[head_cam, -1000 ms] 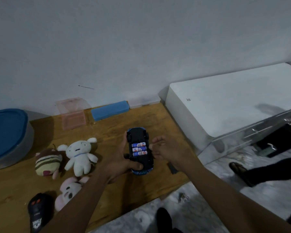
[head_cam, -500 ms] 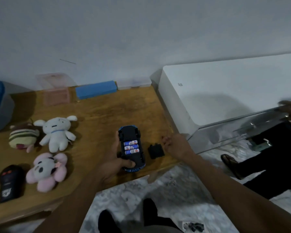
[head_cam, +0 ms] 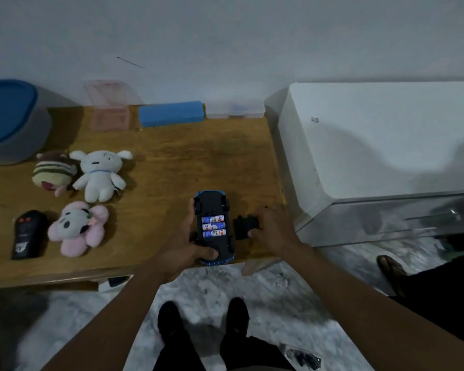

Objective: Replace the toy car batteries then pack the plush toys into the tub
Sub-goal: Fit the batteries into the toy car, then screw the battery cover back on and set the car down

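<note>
At the bench (head_cam: 172,162) edge, left hand (head_cam: 184,246) is gripping the toy car (head_cam: 214,207); right hand (head_cam: 275,228) is pinching the battery cover (head_cam: 243,227).

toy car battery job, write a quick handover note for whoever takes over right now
Left hand grips the toy car, belly up, at the near edge of the table. Right hand pinches the loose battery cover lying beside it.
Three batteries sit in the open compartment; old or new cannot be told.
To do: refit the cover, then pack the striped plush, white plush and pink plush, lying at table left, into the tub, lid on.
</note>
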